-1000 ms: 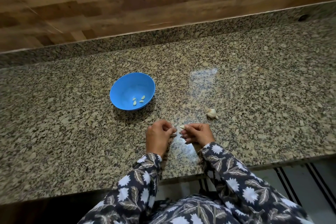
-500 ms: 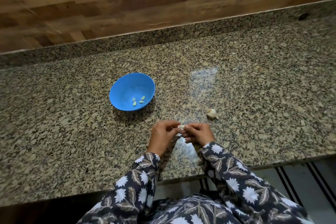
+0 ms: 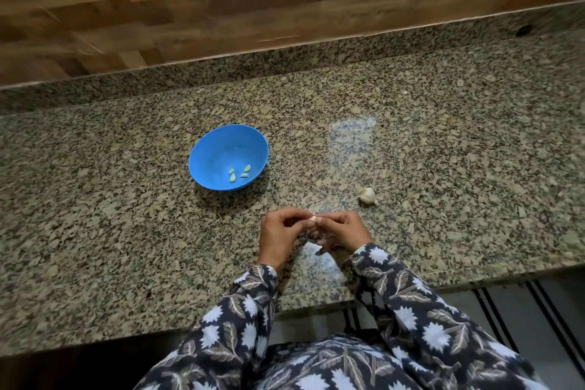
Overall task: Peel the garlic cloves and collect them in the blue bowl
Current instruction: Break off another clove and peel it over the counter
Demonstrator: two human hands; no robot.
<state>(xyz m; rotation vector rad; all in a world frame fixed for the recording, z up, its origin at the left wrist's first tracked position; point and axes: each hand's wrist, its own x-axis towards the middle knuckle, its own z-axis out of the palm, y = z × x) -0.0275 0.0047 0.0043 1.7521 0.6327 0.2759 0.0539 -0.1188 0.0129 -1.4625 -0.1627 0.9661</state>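
Both hands pinch one garlic clove [image 3: 312, 218].
Left hand [image 3: 280, 236] and right hand [image 3: 343, 231] meet fingertip to fingertip; blue bowl [image 3: 228, 158] beyond the left fingers.

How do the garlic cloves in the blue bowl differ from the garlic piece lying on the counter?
The cloves in the blue bowl look bare and pale yellow-green; the garlic piece on the counter is whiter, seemingly with papery skin. The cloves are several small separate bits; the garlic piece is one larger lump. Both lie untouched.
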